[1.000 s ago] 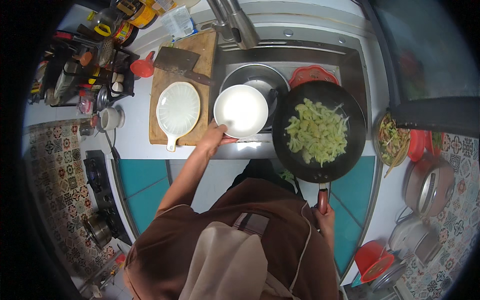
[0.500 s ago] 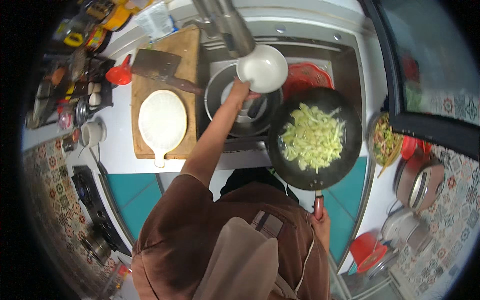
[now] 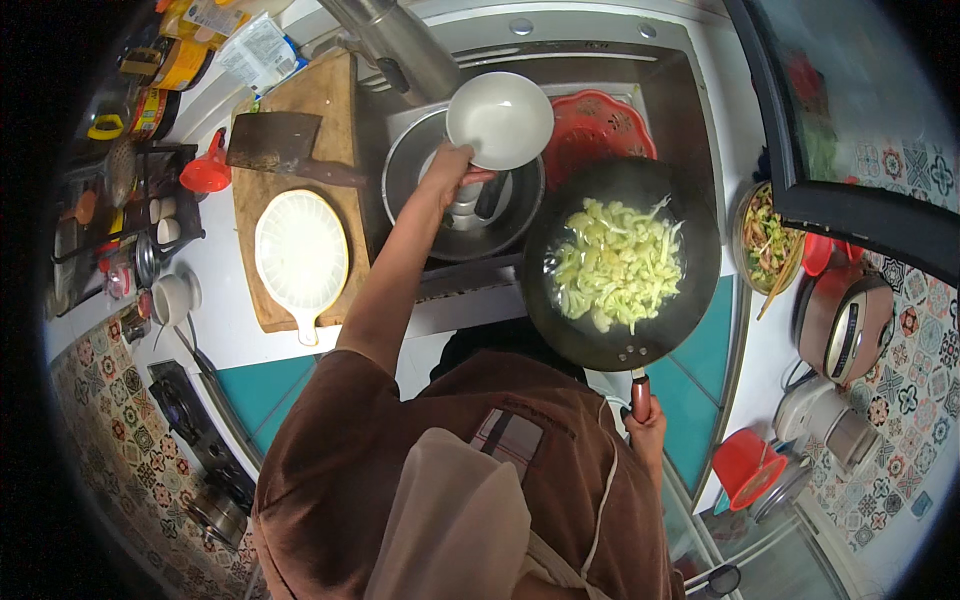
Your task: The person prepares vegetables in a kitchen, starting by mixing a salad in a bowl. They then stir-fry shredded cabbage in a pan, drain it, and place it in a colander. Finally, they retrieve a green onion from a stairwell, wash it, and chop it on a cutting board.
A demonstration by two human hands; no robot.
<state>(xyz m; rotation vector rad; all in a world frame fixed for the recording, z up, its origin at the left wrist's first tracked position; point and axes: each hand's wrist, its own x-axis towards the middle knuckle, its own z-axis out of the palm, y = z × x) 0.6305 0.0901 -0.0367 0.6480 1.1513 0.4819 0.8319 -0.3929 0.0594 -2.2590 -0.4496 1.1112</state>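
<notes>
Left hand (image 3: 447,178) holds a white bowl (image 3: 500,122); right hand (image 3: 646,430) alone holds a wok (image 3: 695,290) by its handle (image 3: 640,398) (likely front-heavy), so weakening grip could spill pale-green vegetable slices (image 3: 618,264).

The white counter (image 3: 220,300) carries a wooden cutting board (image 3: 320,90), a red funnel (image 3: 206,173) and a rice cooker (image 3: 838,325).

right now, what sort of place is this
Most likely a home kitchen: there is a metal sink, a black stovetop at the left, and a dark pan of chopped pale-green vegetable in the right hand.
</notes>
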